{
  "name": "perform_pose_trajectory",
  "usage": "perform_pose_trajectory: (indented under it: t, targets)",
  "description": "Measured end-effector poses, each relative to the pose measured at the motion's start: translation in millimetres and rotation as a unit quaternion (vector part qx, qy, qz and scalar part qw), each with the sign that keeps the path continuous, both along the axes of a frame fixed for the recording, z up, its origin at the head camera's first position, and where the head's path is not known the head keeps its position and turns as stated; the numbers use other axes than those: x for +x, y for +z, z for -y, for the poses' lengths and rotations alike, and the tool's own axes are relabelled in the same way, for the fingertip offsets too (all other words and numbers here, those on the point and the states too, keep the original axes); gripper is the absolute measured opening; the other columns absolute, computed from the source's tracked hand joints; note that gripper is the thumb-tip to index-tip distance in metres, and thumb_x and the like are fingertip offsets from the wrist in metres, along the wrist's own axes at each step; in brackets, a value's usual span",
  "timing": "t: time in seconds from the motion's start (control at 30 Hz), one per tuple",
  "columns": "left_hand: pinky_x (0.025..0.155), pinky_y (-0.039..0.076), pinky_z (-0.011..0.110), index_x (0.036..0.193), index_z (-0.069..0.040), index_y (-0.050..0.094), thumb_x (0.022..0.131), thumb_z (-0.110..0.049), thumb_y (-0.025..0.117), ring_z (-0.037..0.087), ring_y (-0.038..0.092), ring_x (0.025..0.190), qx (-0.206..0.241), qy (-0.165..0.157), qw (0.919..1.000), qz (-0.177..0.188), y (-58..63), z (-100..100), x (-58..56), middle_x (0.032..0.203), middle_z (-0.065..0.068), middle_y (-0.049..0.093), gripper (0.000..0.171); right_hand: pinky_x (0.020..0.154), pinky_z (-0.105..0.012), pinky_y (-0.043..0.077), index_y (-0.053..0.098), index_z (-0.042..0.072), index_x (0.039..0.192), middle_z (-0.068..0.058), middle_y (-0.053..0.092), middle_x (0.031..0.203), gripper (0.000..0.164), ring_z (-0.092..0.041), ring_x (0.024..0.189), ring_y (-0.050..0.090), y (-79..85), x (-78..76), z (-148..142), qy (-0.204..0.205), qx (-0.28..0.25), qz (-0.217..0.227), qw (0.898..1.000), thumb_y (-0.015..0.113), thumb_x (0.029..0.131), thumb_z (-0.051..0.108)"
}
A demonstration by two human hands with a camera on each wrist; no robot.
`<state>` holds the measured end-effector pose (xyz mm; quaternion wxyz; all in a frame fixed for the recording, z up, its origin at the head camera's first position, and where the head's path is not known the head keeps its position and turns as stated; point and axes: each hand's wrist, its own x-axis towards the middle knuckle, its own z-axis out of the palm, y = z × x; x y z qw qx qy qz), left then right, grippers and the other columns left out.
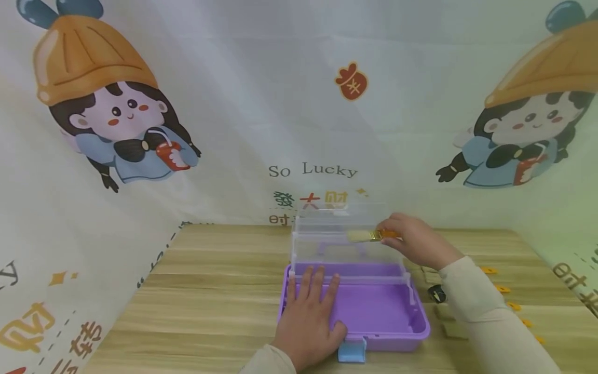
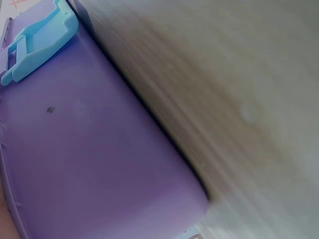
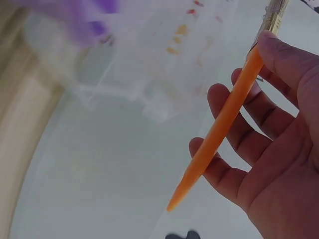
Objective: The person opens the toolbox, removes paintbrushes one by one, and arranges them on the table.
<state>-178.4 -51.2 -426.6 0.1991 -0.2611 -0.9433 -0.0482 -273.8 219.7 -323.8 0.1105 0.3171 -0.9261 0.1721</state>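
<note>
A paintbrush with an orange handle (image 3: 219, 129), a metal ferrule and pale bristles (image 1: 358, 236) is held in my right hand (image 1: 418, 241), thumb and fingers pinching it near the ferrule. It lies roughly level in front of the raised transparent lid (image 1: 343, 221) of a purple plastic box (image 1: 374, 306). My left hand (image 1: 310, 317) rests over the box's left front part, fingers spread and straight. Close to its thumb, a light blue latch (image 1: 352, 351) hangs at the front wall. The left wrist view shows the box's purple outer wall (image 2: 99, 139) and the same latch.
Right of the box lie a small dark round item (image 1: 437, 294) and flat tan pieces (image 1: 454, 329), partly behind my right sleeve. Several orange tips (image 1: 502, 289) show beyond the sleeve. A printed cloth (image 1: 233, 104) hangs behind the wooden table (image 1: 201, 280).
</note>
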Motion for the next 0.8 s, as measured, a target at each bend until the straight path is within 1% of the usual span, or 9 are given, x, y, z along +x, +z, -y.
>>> perform_pose_trajectory:
  t: [0.1, 0.23, 0.37, 0.5, 0.6, 0.63, 0.73, 0.8]
  targets:
    - [0.113, 0.016, 0.064, 0.156, -0.014, 0.034, 0.089, -0.049, 0.052, 0.04, 0.023, 0.146, 0.002, 0.002, 1.0, 0.007, 0.4, 1, -0.9, 0.157, 0.019, 0.03, 0.077, 0.082, -0.043, 0.053, 0.069, 0.006, 0.116, -0.001, 0.064, 0.102, 0.024, -0.019, 0.093, 0.063, -4.4, 10.7, -9, 0.002, 0.005, -0.009, 1.0, 0.069, 0.092, 0.01]
    - [0.113, 0.015, 0.064, 0.156, -0.015, 0.033, 0.089, -0.05, 0.052, 0.039, 0.021, 0.146, -0.001, 0.005, 0.9999, 0.011, -0.3, 1, -1.9, 0.158, 0.018, 0.029, 0.078, 0.084, -0.045, 0.053, 0.069, 0.006, 0.113, -0.003, 0.065, 0.105, 0.023, -0.023, 0.096, 0.064, -9.7, 26.0, -23, 0.0, 0.013, -0.03, 0.999, 0.071, 0.09, 0.008]
    - [0.113, 0.015, 0.064, 0.157, -0.015, 0.032, 0.089, -0.05, 0.052, 0.039, 0.021, 0.147, -0.002, 0.005, 0.9999, 0.013, -0.1, 1, -2.0, 0.158, 0.019, 0.029, 0.078, 0.081, -0.043, 0.053, 0.068, 0.007, 0.112, 0.0, 0.065, 0.103, 0.024, -0.02, 0.093, 0.064, -17.7, 42.6, -39, -0.009, 0.023, -0.029, 0.999, 0.072, 0.088, 0.006]
    - [0.113, 0.015, 0.064, 0.156, -0.014, 0.032, 0.089, -0.049, 0.052, 0.04, 0.022, 0.146, 0.002, 0.004, 0.9999, 0.015, 2.5, 1, -1.9, 0.158, 0.019, 0.03, 0.078, 0.078, -0.04, 0.054, 0.067, 0.01, 0.112, 0.006, 0.064, 0.102, 0.023, -0.016, 0.091, 0.063, -27.2, 57.8, -60, -0.026, 0.035, 0.001, 0.999, 0.071, 0.09, 0.01]
    - [0.113, 0.015, 0.064, 0.156, -0.014, 0.033, 0.089, -0.049, 0.053, 0.04, 0.022, 0.146, 0.005, 0.004, 0.9998, 0.016, 3.5, 0, -2.3, 0.158, 0.019, 0.03, 0.078, 0.079, -0.04, 0.054, 0.066, 0.013, 0.112, 0.007, 0.063, 0.103, 0.021, -0.017, 0.092, 0.063, -32.9, 67.5, -77, -0.04, 0.045, 0.029, 0.998, 0.07, 0.091, 0.011]
    - [0.113, 0.015, 0.064, 0.156, -0.014, 0.034, 0.089, -0.049, 0.053, 0.04, 0.022, 0.146, 0.005, 0.005, 0.9998, 0.017, 3.5, 0, -2.5, 0.158, 0.019, 0.03, 0.078, 0.079, -0.042, 0.054, 0.066, 0.012, 0.111, 0.006, 0.064, 0.103, 0.021, -0.02, 0.094, 0.064, -34.9, 70.8, -83, -0.042, 0.047, 0.037, 0.997, 0.07, 0.091, 0.011]
    - [0.114, 0.015, 0.064, 0.156, -0.015, 0.033, 0.088, -0.049, 0.052, 0.039, 0.022, 0.146, 0.005, 0.006, 0.9998, 0.018, 2.8, -2, -3.2, 0.157, 0.019, 0.03, 0.078, 0.08, -0.043, 0.055, 0.067, 0.012, 0.111, 0.004, 0.066, 0.105, 0.022, -0.024, 0.096, 0.065, -40.5, 81.8, -101, -0.051, 0.059, 0.06, 0.995, 0.071, 0.089, 0.01]
    - [0.114, 0.014, 0.063, 0.156, -0.015, 0.033, 0.089, -0.05, 0.052, 0.039, 0.022, 0.146, 0.005, 0.007, 0.9997, 0.021, 2.7, -2, -3.6, 0.158, 0.018, 0.03, 0.078, 0.077, -0.041, 0.055, 0.067, 0.011, 0.109, 0.005, 0.067, 0.103, 0.023, -0.022, 0.093, 0.066, -45.9, 89.0, -112, -0.052, 0.068, 0.064, 0.994, 0.074, 0.087, 0.011]
